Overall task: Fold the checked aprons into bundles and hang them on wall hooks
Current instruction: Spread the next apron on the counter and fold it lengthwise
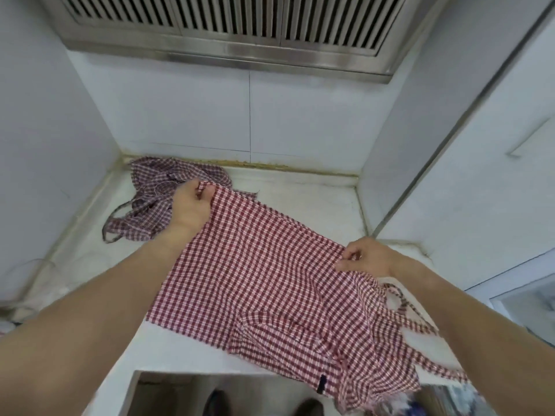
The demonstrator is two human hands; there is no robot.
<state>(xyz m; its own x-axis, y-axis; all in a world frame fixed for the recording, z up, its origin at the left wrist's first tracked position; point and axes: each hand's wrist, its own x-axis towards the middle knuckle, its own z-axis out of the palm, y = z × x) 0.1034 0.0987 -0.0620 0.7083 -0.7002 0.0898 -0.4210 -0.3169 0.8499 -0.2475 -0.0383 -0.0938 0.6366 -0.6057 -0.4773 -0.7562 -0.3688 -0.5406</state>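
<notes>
A: Where is the apron [264, 274] right now?

B: Spread across the white bench [300, 190], mostly flat, its near end bunched and hanging past the front edge, with the straps [420, 322] trailing to the right. A second apron [156, 190] lies crumpled in the far left corner, against the wall.

A: And the hands?

B: The left hand [190, 205] pinches the far corner of the cloth, fingers curled around the edge and lifting it a little. The right hand [368, 256] has its grip clamped on the right edge, gathering a small fold between thumb and fingers. Both are holding cloth, neither is free.

A: How do you expect it to handle?

B: Thin woven cotton, by the look of it: light, limp, no stiffness at all. It should drape and crease wherever it is not supported, so it will sag between the two hands. Not slippery, not fragile, though the near hem looks frayed.

A: So where to take hold?

B: At corners and hemmed edges, as now, keeping it taut between the hands so each fold lands straight. I would tuck the loose straps in early, or they may snag and pull the bundle apart.
</notes>
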